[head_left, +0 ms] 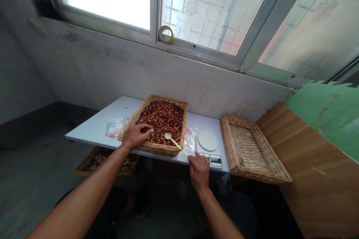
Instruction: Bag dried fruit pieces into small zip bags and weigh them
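Left hand [137, 136] loosely curled, gripping nothing visible, over reddish-brown dried pieces [162, 119] in a wicker basket [168, 98] on a white counter [95, 127]. Yellow spoon [171, 138] lying across the pieces. Right hand [199, 170] open, just beside a digital scale [213, 160].

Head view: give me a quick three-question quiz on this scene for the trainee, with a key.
1. Which hand is over the basket of dried reddish-brown pieces, left or right?
2. True or false: the yellow spoon lies in that basket.
3. Fill in the blank: the roll of tape stands on the ___ frame.

Key: 1. left hand; 2. true; 3. window.
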A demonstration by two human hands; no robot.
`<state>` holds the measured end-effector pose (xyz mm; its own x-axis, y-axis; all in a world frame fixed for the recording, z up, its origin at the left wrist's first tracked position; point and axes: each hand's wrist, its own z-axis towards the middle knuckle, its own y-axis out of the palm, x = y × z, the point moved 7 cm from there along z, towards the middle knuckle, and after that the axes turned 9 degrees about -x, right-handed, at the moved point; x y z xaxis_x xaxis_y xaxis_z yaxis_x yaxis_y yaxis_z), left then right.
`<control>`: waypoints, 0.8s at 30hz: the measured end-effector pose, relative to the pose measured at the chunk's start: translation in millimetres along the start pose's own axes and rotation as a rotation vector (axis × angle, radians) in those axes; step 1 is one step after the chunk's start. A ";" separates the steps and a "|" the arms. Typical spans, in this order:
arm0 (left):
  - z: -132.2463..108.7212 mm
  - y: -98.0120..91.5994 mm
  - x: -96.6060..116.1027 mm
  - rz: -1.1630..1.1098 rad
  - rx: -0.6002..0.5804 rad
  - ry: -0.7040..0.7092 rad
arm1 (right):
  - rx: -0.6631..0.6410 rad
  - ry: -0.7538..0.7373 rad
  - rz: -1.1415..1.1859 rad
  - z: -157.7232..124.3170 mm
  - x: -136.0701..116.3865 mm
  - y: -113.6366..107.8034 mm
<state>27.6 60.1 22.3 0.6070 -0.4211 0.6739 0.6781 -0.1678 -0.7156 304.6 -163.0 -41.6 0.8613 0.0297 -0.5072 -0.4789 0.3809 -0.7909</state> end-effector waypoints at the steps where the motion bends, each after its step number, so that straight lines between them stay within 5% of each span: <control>1: -1.9 -3.4 3.1 -0.021 0.036 0.004 | 0.060 0.048 0.106 0.4 1.6 -7.4; 5: -31.8 -10.7 31.1 -0.125 0.231 0.032 | 0.281 0.416 0.757 -11.3 12.6 -17.8; 7: -58.2 6.4 47.5 -0.222 0.235 0.015 | 0.315 0.571 1.139 -21.6 6.3 -8.1; 12: -127.7 128.2 75.2 -0.867 -0.330 -0.181 | 0.234 0.651 1.648 -38.9 -32.8 8.5; 14: -147.5 160.2 83.5 -1.097 -0.399 -0.233 | 0.211 0.660 1.705 -45.6 -41.4 12.9; 19: -157.7 158.6 75.8 -1.153 -0.108 -0.281 | 0.142 0.719 1.694 -64.8 -44.0 28.8; 24: -157.0 144.8 67.1 -0.991 -0.158 -0.200 | 0.040 0.784 1.547 -83.3 -27.8 43.8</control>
<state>101.5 -132.4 -64.9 -0.1291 0.1251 0.9837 0.8592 -0.4812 0.1739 245.5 -224.1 -90.6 -0.6391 -0.0553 -0.7671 -0.6994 0.4567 0.5498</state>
